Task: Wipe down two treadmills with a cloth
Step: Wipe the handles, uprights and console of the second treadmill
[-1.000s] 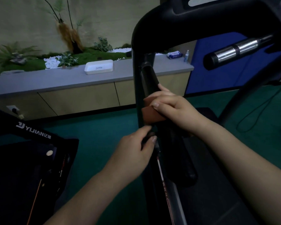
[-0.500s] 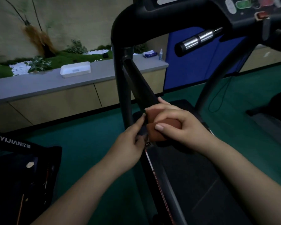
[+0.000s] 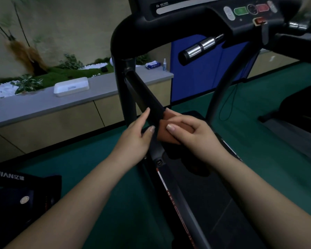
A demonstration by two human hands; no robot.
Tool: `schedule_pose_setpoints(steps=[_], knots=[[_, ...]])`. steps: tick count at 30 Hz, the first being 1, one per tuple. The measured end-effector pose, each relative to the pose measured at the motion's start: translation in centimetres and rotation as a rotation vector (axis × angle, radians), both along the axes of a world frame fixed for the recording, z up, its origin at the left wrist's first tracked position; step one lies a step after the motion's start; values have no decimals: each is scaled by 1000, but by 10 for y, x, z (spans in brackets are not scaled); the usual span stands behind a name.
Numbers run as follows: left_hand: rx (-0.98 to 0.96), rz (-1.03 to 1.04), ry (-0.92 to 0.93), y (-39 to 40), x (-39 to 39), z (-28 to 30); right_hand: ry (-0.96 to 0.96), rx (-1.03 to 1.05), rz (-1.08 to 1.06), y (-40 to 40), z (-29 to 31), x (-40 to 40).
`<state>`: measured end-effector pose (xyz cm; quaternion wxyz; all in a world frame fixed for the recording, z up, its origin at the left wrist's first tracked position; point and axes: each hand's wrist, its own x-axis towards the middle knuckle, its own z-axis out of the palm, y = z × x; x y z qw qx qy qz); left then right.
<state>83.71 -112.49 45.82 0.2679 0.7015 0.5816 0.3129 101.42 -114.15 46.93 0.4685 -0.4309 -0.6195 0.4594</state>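
a folded, reddish-brown cloth (image 3: 171,131) is gripped by the right hand (image 3: 192,133) and pressed against the slanted black strut (image 3: 145,97) of the treadmill (image 3: 214,203), low on the strut where it nears the deck. the left hand (image 3: 136,136) is laid on the strut's other side, fingers straight and thumb touching it. green floor (image 3: 97,177) lies open left of the strut, and "yijian" is read on the second treadmill (image 3: 16,191) far left of it.

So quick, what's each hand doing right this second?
Left hand: open, fingers fairly straight, touching the treadmill's slanted black strut.
Right hand: fingers curled round the brown cloth, pressing it against that strut.
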Motion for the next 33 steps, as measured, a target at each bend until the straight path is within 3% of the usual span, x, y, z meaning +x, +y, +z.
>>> schedule_pose_setpoints(steps=[4, 17, 28, 33], knots=[[14, 16, -7, 9, 1, 0, -2, -131, -66, 19, 1, 1], [285, 77, 182, 63, 19, 32, 58, -146, -113, 50, -19, 9], [320, 7, 160, 154, 78, 68, 166, 138, -537, 151, 33, 91], [324, 34, 92, 178, 93, 75, -48, 427, -611, 202, 52, 112]])
